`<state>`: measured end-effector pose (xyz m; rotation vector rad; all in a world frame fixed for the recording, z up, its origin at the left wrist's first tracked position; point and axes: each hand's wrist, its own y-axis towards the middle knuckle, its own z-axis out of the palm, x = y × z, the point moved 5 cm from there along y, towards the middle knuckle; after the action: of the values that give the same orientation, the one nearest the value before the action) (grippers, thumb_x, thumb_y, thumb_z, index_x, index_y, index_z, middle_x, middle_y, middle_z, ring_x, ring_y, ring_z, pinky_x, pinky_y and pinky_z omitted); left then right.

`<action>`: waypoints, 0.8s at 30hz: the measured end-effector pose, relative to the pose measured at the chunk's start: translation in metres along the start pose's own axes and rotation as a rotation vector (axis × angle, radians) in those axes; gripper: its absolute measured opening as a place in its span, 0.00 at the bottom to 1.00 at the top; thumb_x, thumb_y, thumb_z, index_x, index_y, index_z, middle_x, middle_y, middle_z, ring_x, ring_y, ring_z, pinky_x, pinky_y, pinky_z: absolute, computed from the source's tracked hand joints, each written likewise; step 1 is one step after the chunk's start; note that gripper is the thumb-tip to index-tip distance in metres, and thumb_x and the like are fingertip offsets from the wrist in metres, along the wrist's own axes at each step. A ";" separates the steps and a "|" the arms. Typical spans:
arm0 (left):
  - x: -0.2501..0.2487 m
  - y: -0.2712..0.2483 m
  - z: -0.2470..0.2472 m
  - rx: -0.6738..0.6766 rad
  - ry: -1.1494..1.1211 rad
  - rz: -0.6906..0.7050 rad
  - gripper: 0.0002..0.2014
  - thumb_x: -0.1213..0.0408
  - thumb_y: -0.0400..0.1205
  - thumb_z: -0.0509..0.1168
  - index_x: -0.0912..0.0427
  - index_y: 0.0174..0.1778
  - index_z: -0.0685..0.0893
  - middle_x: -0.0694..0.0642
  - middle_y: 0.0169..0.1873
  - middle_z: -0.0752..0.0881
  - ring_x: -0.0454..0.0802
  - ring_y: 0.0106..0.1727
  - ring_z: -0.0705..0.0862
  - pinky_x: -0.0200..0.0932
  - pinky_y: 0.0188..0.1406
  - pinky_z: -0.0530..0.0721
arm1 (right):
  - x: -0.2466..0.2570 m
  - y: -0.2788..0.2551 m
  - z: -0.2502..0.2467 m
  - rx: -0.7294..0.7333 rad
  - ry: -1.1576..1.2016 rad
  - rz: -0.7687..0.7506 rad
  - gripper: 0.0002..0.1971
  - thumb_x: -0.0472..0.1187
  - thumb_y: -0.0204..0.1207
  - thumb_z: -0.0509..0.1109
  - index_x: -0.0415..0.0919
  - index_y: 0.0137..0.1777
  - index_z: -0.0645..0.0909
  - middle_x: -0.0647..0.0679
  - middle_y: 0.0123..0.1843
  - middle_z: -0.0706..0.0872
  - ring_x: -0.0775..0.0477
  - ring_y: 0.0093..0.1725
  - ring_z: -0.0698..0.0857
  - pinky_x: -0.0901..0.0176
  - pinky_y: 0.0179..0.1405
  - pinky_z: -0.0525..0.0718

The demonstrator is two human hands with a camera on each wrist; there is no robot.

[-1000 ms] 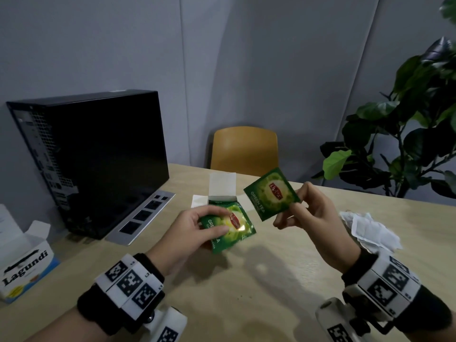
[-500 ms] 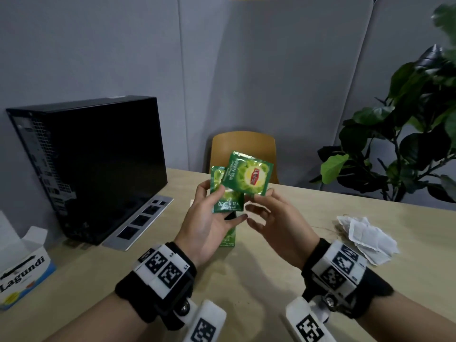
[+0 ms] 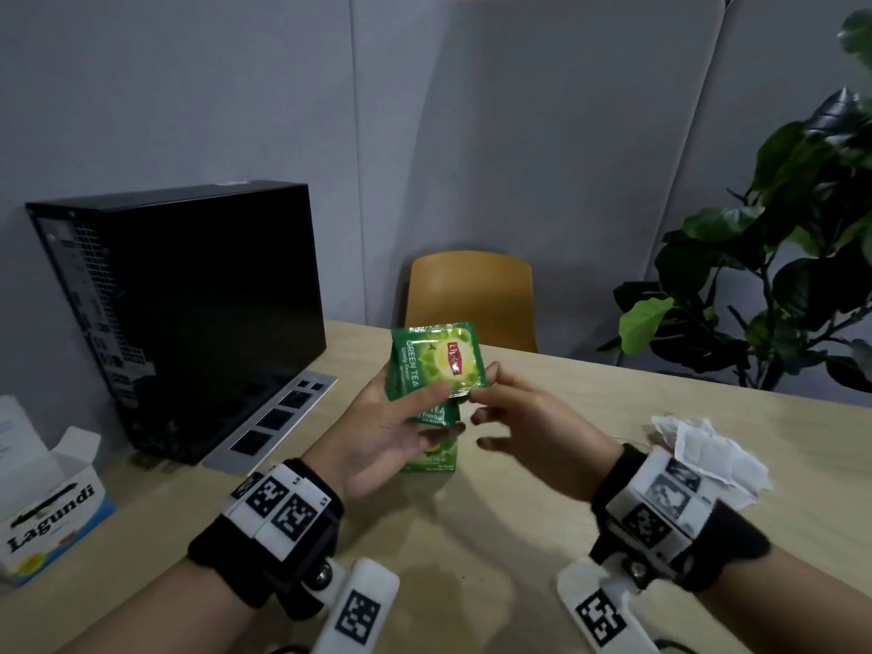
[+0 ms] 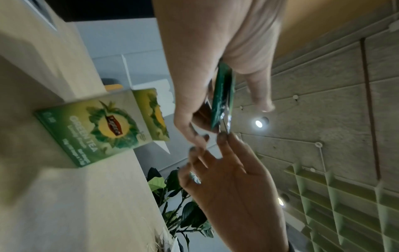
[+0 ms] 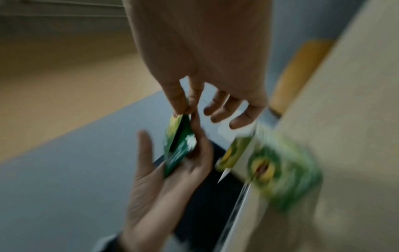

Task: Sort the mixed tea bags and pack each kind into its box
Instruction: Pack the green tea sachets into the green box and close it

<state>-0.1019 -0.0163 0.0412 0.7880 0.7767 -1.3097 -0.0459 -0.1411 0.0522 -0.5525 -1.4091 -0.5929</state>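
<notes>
Two green tea sachets are stacked above the table. The front sachet (image 3: 436,358) faces me, and the second sachet (image 3: 436,413) peeks out below it. My left hand (image 3: 424,408) holds both, thumb on the front and fingers behind. My right hand (image 3: 481,398) pinches the front sachet's right edge between thumb and forefinger, with its other fingers loosely curled. In the left wrist view the sachets (image 4: 223,95) show edge-on. The green tea box (image 3: 431,460) stands on the table behind my left hand, mostly hidden, and shows plainly as the box (image 4: 97,129) with its flap up.
A pile of white tea bags (image 3: 708,457) lies at the right. An open Lagundi box (image 3: 52,507) sits at the left edge. A black computer tower (image 3: 188,313) stands back left. A yellow chair (image 3: 472,295) and a plant (image 3: 778,257) are behind the table (image 3: 472,549).
The hands, apart a second ago with one sachet each, have risen and met. The right hand's sachet now lies over the one in the left hand.
</notes>
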 end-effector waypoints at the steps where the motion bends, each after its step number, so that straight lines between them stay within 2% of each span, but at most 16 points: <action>1: 0.000 -0.001 -0.003 0.025 -0.038 -0.043 0.43 0.63 0.54 0.85 0.61 0.65 0.76 0.64 0.56 0.88 0.62 0.56 0.87 0.61 0.50 0.87 | 0.007 0.000 -0.007 -0.004 -0.097 -0.024 0.10 0.34 0.77 0.62 0.48 0.37 0.71 0.55 0.36 0.78 0.56 0.38 0.76 0.57 0.43 0.72; 2: 0.000 -0.003 -0.005 0.050 -0.078 -0.084 0.46 0.61 0.49 0.86 0.62 0.64 0.77 0.66 0.55 0.88 0.63 0.55 0.87 0.63 0.48 0.87 | 0.014 0.000 -0.014 -0.003 -0.191 -0.041 0.11 0.33 0.77 0.62 0.47 0.36 0.70 0.54 0.37 0.77 0.55 0.40 0.75 0.56 0.45 0.71; 4: 0.000 -0.006 -0.008 0.094 -0.124 -0.157 0.47 0.54 0.46 0.86 0.64 0.62 0.79 0.69 0.57 0.86 0.66 0.56 0.86 0.66 0.48 0.86 | 0.026 0.000 -0.025 0.047 -0.295 -0.041 0.13 0.30 0.78 0.60 0.46 0.35 0.71 0.52 0.38 0.76 0.53 0.43 0.74 0.55 0.47 0.71; 7: 0.003 -0.009 -0.007 0.142 -0.089 -0.253 0.44 0.41 0.53 0.80 0.64 0.61 0.84 0.71 0.63 0.82 0.69 0.63 0.82 0.70 0.58 0.80 | 0.036 0.003 -0.033 0.158 -0.405 0.010 0.12 0.29 0.78 0.61 0.45 0.35 0.72 0.51 0.42 0.77 0.54 0.46 0.75 0.57 0.49 0.73; 9: 0.007 -0.010 -0.003 0.158 -0.059 -0.314 0.42 0.39 0.61 0.73 0.64 0.66 0.80 0.71 0.65 0.80 0.69 0.65 0.81 0.70 0.61 0.78 | 0.039 0.007 -0.031 0.178 -0.593 0.029 0.10 0.32 0.78 0.63 0.45 0.37 0.74 0.53 0.46 0.76 0.55 0.48 0.76 0.57 0.51 0.74; 10: 0.009 -0.011 -0.001 0.159 -0.036 -0.334 0.40 0.43 0.64 0.71 0.64 0.69 0.77 0.71 0.65 0.81 0.68 0.64 0.81 0.70 0.60 0.79 | 0.040 0.010 -0.027 0.187 -0.662 0.028 0.10 0.34 0.78 0.64 0.46 0.37 0.74 0.54 0.47 0.75 0.55 0.48 0.76 0.57 0.51 0.74; 12: 0.014 -0.011 0.003 0.169 0.039 -0.337 0.32 0.60 0.69 0.72 0.63 0.70 0.73 0.70 0.62 0.83 0.66 0.61 0.84 0.69 0.56 0.82 | 0.038 0.014 -0.015 0.198 -0.725 0.020 0.11 0.35 0.79 0.64 0.47 0.35 0.74 0.54 0.47 0.76 0.53 0.48 0.77 0.58 0.49 0.75; 15: 0.020 -0.010 0.004 0.192 0.135 -0.324 0.23 0.79 0.77 0.62 0.65 0.69 0.73 0.69 0.59 0.85 0.67 0.60 0.85 0.62 0.45 0.88 | 0.031 0.017 -0.006 0.125 -0.805 -0.028 0.07 0.39 0.78 0.65 0.47 0.39 0.73 0.50 0.52 0.78 0.50 0.49 0.78 0.58 0.46 0.78; 17: 0.023 -0.009 -0.001 0.166 0.234 -0.310 0.24 0.84 0.78 0.59 0.62 0.69 0.72 0.67 0.58 0.86 0.65 0.57 0.86 0.54 0.39 0.89 | 0.026 0.013 -0.006 0.064 -0.751 -0.071 0.06 0.40 0.77 0.67 0.51 0.46 0.72 0.51 0.55 0.76 0.50 0.48 0.80 0.57 0.44 0.82; 19: 0.024 -0.009 -0.008 0.107 0.350 -0.241 0.27 0.86 0.76 0.60 0.59 0.69 0.72 0.67 0.57 0.86 0.61 0.53 0.88 0.46 0.35 0.88 | 0.012 0.007 -0.009 0.086 -0.547 -0.013 0.12 0.38 0.77 0.68 0.52 0.54 0.70 0.50 0.57 0.76 0.50 0.48 0.83 0.54 0.45 0.85; 22: 0.019 -0.005 -0.016 -0.027 0.322 -0.055 0.31 0.88 0.73 0.61 0.61 0.71 0.71 0.65 0.56 0.86 0.59 0.53 0.88 0.46 0.39 0.88 | -0.015 -0.005 -0.004 0.189 -0.197 0.173 0.18 0.33 0.77 0.67 0.48 0.62 0.68 0.44 0.57 0.78 0.47 0.49 0.85 0.47 0.50 0.86; 24: 0.009 0.001 -0.013 -0.050 0.213 0.092 0.33 0.86 0.73 0.61 0.53 0.71 0.73 0.62 0.56 0.87 0.57 0.55 0.87 0.47 0.43 0.88 | -0.024 -0.006 0.002 0.205 -0.025 0.225 0.16 0.34 0.77 0.66 0.44 0.62 0.68 0.43 0.53 0.81 0.46 0.47 0.84 0.46 0.50 0.85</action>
<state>-0.1009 -0.0099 0.0264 0.9220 0.9276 -1.1316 -0.0533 -0.1427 0.0290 -0.5458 -1.3888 -0.2588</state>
